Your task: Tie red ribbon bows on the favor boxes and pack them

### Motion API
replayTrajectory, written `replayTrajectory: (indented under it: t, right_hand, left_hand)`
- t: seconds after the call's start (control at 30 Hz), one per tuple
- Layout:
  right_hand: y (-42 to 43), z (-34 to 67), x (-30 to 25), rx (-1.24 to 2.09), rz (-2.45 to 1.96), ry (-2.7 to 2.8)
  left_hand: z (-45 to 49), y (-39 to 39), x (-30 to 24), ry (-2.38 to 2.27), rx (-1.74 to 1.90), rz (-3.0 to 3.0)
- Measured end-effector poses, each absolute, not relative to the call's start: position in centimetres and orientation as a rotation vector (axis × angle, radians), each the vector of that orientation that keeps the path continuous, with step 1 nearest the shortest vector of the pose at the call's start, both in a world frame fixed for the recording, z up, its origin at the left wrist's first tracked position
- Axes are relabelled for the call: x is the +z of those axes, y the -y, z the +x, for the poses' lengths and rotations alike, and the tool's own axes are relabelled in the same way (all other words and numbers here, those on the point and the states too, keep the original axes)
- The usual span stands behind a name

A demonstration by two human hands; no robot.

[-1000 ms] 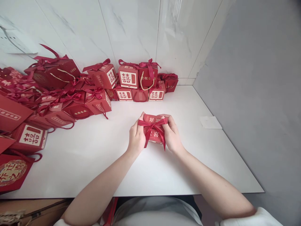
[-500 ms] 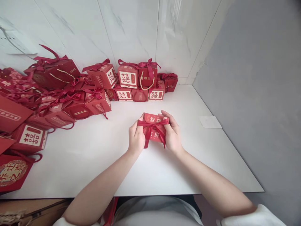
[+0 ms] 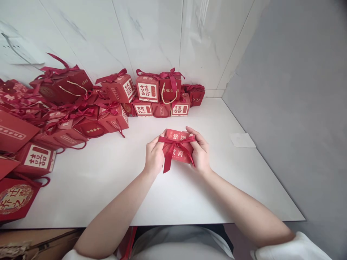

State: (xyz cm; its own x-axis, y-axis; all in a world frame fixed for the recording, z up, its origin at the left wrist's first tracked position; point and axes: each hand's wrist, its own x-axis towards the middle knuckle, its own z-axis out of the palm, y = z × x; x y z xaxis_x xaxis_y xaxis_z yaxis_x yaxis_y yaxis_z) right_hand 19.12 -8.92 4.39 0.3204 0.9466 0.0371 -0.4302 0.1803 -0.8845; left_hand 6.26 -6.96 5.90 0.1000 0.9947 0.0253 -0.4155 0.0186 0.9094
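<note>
Between my two hands is a red gift box [image 3: 180,154] with white Chinese characters on its top. A dark red ribbon [image 3: 168,159] is tied in a bow across that top, its tails hanging toward me. My left hand [image 3: 155,153] grips the left side of the box, the thumb by the bow's left loop. On the opposite side my right hand [image 3: 200,151] is closed round the box, with its thumb at the right loop. The fingers beneath and the underside of the box are hidden.
Several finished-looking red boxes with bows [image 3: 148,88] are stacked along the tiled wall [image 3: 151,32]. More red boxes [image 3: 35,157] crowd the left of the white table [image 3: 108,187]. A white paper [image 3: 243,140] lies by the right edge, beside a grey wall [image 3: 298,108].
My left hand has shifted slightly left and its thumb has moved along the bow. The ribbon tails have swung, the left one hanging longer and the right one closer to my right hand.
</note>
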Motion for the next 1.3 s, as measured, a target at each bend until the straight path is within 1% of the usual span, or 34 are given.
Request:
replayTrajectory:
  t: [0.37,0.63,0.87,1.1,1.3]
  right_hand:
    - [9.7,18.9,4.9,1.194,-0.972,0.778]
    - [10.6,19.1,5.2,1.052,-0.944,0.969]
    - [10.9,19.0,5.4,0.974,-1.026,0.931]
    - [10.4,19.2,4.7,0.884,-0.924,0.994]
    - [10.6,19.2,4.8,0.918,-0.827,0.975]
  left_hand:
    - [4.6,6.4,6.8,-0.952,1.206,1.055]
    - [4.2,6.8,6.8,-0.917,1.198,1.460]
    - [4.8,7.4,6.3,-0.845,1.105,1.394]
    - [5.2,7.2,6.2,-0.843,1.213,1.355]
    - [5.6,7.5,6.4,-0.814,1.245,1.295]
